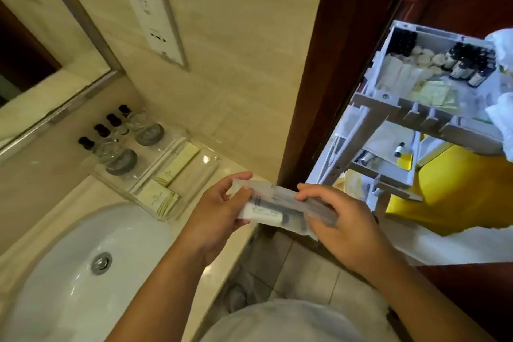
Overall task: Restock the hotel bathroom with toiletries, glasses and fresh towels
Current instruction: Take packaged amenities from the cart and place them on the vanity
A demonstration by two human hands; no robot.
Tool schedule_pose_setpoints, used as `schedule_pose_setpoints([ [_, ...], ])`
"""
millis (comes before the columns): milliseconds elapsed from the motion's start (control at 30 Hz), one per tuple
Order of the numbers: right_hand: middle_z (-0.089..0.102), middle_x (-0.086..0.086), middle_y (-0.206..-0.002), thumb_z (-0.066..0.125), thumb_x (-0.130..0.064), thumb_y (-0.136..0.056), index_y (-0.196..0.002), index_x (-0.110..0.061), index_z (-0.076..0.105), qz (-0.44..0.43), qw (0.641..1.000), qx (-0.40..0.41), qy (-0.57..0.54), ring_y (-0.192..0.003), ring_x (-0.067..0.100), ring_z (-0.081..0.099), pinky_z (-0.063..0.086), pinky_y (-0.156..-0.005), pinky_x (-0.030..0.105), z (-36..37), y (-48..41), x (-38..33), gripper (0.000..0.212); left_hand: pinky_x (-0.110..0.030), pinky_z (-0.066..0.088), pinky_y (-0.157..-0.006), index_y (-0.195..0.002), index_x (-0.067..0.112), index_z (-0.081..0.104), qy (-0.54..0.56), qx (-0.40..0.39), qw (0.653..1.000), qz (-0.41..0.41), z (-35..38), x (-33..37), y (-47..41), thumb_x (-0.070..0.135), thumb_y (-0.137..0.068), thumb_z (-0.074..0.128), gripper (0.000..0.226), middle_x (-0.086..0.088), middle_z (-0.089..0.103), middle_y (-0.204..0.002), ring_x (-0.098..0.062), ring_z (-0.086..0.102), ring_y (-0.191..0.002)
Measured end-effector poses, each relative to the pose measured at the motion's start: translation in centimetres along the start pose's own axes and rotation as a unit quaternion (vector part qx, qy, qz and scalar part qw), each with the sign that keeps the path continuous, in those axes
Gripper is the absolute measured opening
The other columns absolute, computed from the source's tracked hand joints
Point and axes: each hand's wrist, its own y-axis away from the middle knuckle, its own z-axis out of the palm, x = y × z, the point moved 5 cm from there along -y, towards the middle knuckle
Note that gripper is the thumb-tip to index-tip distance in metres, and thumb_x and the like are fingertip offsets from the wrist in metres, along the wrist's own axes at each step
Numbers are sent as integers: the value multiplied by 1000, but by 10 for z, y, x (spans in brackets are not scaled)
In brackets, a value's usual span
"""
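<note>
**Both hands hold a clear toiletry packet over the table's edge**

The left hand (219, 203) and right hand (344, 219) each grip one end of a translucent toiletry packet (280, 207), which stretches level between them. The left fingers (240, 177) curl over its far edge with the thumb beneath. The right fingers (308, 192) pinch the other end from above, bent narrow around the plastic. Between the two sets of fingers, a white tube (263, 212) and something dark show through the wrapper; what the dark item is cannot be told.

Just beyond the left fingers, a clear tray (204, 166) sits on the beige table (55, 211) against the wall. Nearest the fingers it holds cream boxes (177, 164). Farther off are two upturned glasses (144, 126) on dark round coasters, and behind them a row of small dark-capped bottles (108, 125).

Below and to the left of the left fingers lies the white sink (69, 272). Past the right fingers, through the doorway, stands a supply cart (374, 108) with stocked compartments and a yellow bag (458, 189) hanging on it.
</note>
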Motion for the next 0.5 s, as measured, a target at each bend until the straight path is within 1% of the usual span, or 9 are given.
schedule_pose_setpoints([
  [33,58,-38,-131,76,-8,-89,-114,-51,66,0,1000,-21,-9,-124,-10,54,49,-96,15,11,-5,-4,51,-30,59,-80,-122,40,71,10,6,1000,0,-12,-1,0,22,-103,63,28,-9,74,-115,-20,73,-95],
  [100,55,-38,-133,78,-12,-89,-116,-48,63,5,997,-69,-25,-125,-9,53,50,-96,15,31,-13,-13,47,-33,59,-82,-125,39,69,30,14,999,-1,-33,-1,3,21,-102,64,30,-4,78,-105,-20,75,-93],
  [133,55,-36,-134,79,-15,-89,-117,-45,63,9,995,-93,-33,-126,-9,53,51,-97,17,41,-17,-17,45,-35,60,-84,-127,37,68,39,15,999,0,-43,-2,4,20,-101,65,31,-3,79,-102,-20,76,-94],
  [200,56,-30,-134,80,-19,-89,-118,-41,62,13,990,-131,-48,-126,-7,54,53,-99,22,59,-25,-29,41,-36,60,-86,-130,34,67,57,17,998,2,-63,-3,6,18,-101,65,33,-5,79,-102,-22,76,-96],
  [267,59,-26,-131,79,-23,-90,-118,-41,61,7,987,-157,-40,-123,-3,57,54,-96,26,76,-33,-40,38,-31,59,-81,-126,34,68,78,25,997,4,-84,-3,10,19,-101,64,30,-5,79,-100,-19,76,-92],
  [333,61,-23,-125,80,-27,-90,-119,-42,61,2,983,-184,-12,-115,0,60,55,-91,28,93,-41,-51,37,-31,57,-83,-123,34,70,92,33,995,-3,-103,-7,14,22,-101,65,26,-3,79,-102,-17,75,-92],
  [367,62,-23,-122,80,-26,-89,-118,-41,62,-3,981,-196,-1,-112,1,61,54,-87,25,101,-45,-56,37,-33,56,-86,-123,34,71,97,37,995,-10,-113,-10,15,24,-101,65,25,-3,79,-106,-16,74,-93],
  [433,63,-24,-120,81,-22,-88,-114,-41,64,-21,977,-211,10,-107,-1,62,48,-79,16,116,-51,-66,36,-36,52,-89,-124,33,72,116,47,992,-25,-130,-17,19,31,-103,61,24,-2,78,-108,-15,72,-94],
  [500,63,-23,-118,82,-17,-87,-111,-39,66,-41,975,-220,18,-107,-1,62,43,-78,10,129,-55,-75,37,-35,53,-88,-125,31,73,156,56,985,-41,-145,-24,23,43,-107,52,31,-2,78,-109,-16,72,-96],
])
